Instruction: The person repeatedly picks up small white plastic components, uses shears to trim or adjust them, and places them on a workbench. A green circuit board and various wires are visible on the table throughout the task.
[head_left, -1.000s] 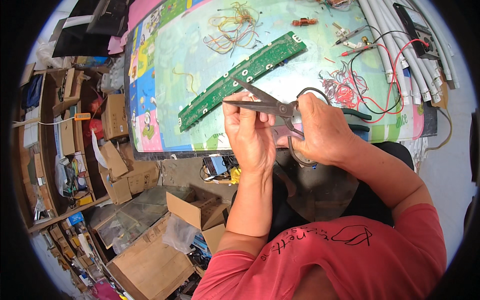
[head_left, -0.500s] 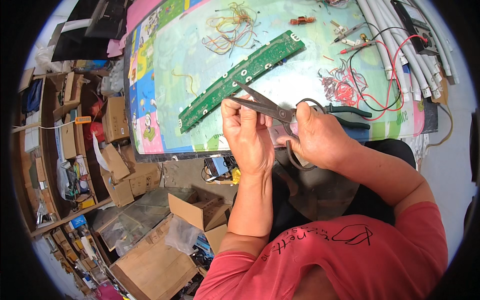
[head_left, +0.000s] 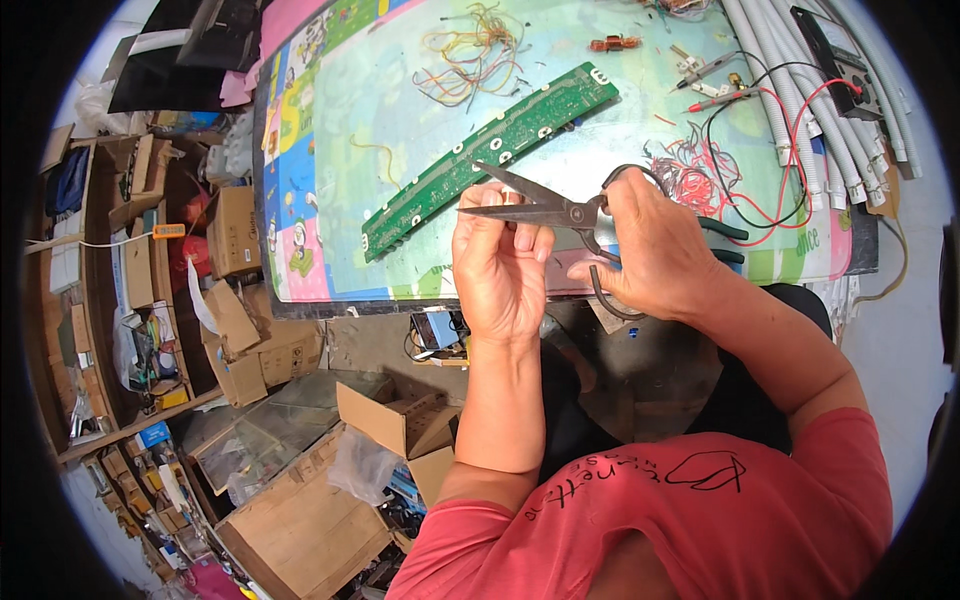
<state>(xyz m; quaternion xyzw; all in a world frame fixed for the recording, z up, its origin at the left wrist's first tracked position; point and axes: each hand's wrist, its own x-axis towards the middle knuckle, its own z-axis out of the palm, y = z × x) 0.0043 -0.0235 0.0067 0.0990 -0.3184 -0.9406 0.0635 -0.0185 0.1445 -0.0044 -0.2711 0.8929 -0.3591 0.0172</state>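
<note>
My right hand (head_left: 660, 250) grips the looped handles of dark metal scissors (head_left: 548, 210), whose blades are spread apart and point left. Across the fingertips of my left hand (head_left: 500, 270) lie those blades. The left fingers are curled and pressed together, and whatever they pinch is too small or hidden to make out. Just beyond both hands, a long green circuit board (head_left: 440, 192) lies slantwise on the table mat (head_left: 340, 130). Pliers with dark green handles (head_left: 728, 232) rest beside my right hand, partly covered by it.
Red and white wire scraps (head_left: 690, 172) and a yellowish wire tangle (head_left: 470, 60) lie on the table. A copper coil (head_left: 614, 44) sits at the back. White tubes (head_left: 790, 110) and a meter (head_left: 838, 62) with red and black leads stand at right. Cardboard boxes (head_left: 400, 420) sit below.
My right hand has tilted the scissors, and the lower blade now lies more level across my left fingertips. The rest of the scene has shifted slightly in view.
</note>
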